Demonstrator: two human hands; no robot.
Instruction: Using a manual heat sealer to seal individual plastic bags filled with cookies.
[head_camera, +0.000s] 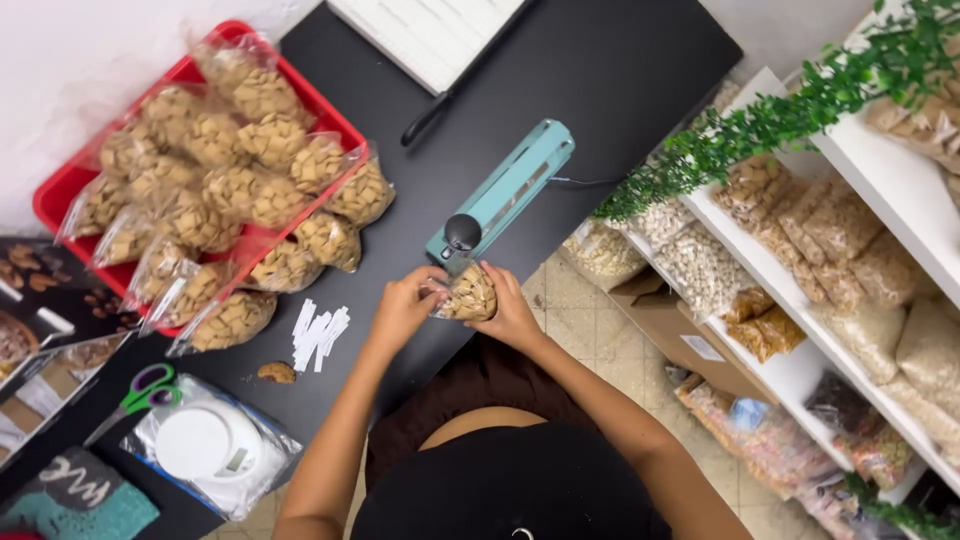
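From the head camera, a person sits at a black tabletop (600, 80) and looks down at two bare hands. The left hand (405, 305) and the right hand (512, 312) hold a small clear plastic bag of tan square snacks (470, 295) between them. The left hand's fingers are curled and pinch the top of the bag. The right hand is wrapped around the side of the bag and cups it. The bag is at the near edge of the tabletop, about in the middle of that edge, touching both hands.

Just past the bag lies a long teal heat sealer with a round black knob (505, 190). It slants away toward the far edge, and the bag's top is right beside its near end.

Toward the far left corner sits a red plastic tray (60, 190), piled with many clear bags of the same tan snacks (230, 170). Some bags spill off the tray onto the tabletop.

Near the left hand lies a little heap of white paper strips (318, 335), with one loose snack piece (277, 372) beside it. Nearer the left corner lie scissors with green and purple handles (135, 398) and a white round kitchen scale wrapped in clear plastic (210, 445).

To the right, off the tabletop, white shelves (800, 370) hold more bags of food.
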